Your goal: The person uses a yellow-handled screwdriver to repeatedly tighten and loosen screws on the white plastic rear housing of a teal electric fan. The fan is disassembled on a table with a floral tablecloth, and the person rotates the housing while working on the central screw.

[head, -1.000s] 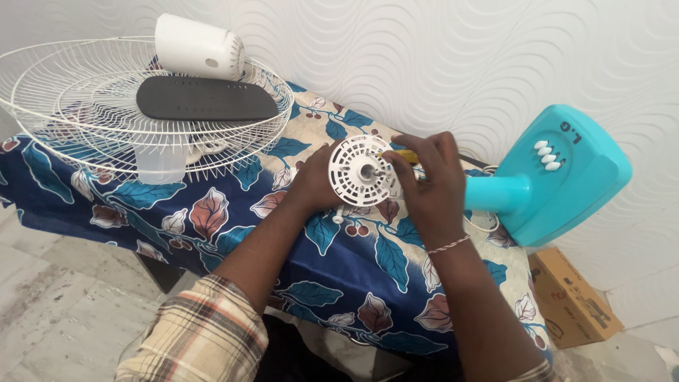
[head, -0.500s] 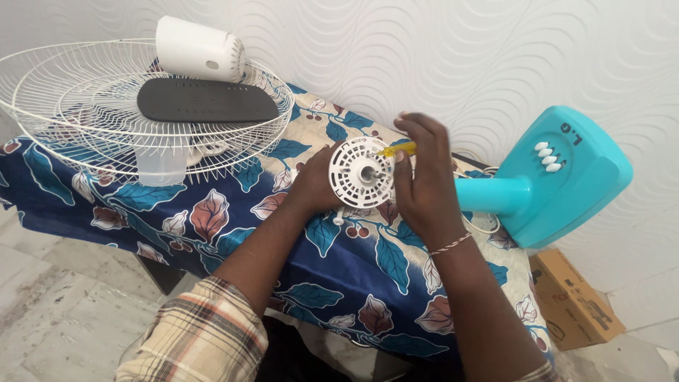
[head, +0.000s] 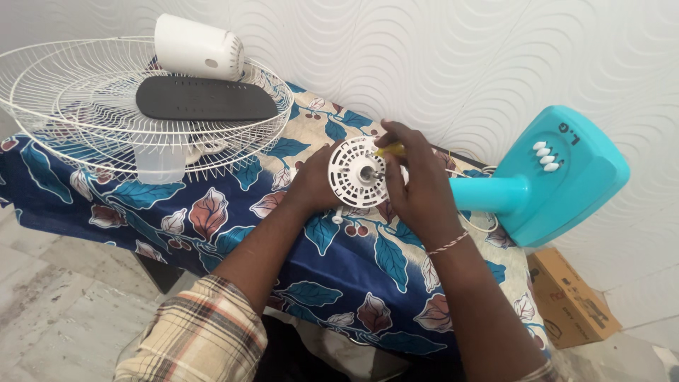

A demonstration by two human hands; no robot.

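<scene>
My left hand (head: pixel 316 185) grips the back of a round white fan motor unit (head: pixel 357 172) whose slotted face points toward me, held just above the table. My right hand (head: pixel 416 180) is closed on a yellow-handled screwdriver (head: pixel 391 149), its tip near the shaft at the unit's centre. The unit joins a turquoise fan neck and base (head: pixel 552 177) lying on its side to the right.
A table draped in a blue floral cloth (head: pixel 212 212) carries stacked white wire fan guards (head: pixel 92 120), a black oval panel (head: pixel 205 99), a white motor cover (head: pixel 198 48) and a clear cup (head: pixel 159 164). A cardboard box (head: pixel 569 297) sits on the floor at right.
My right hand has shifted over the motor unit's face, turning with the screwdriver. The left hand and the unit have stayed in place.
</scene>
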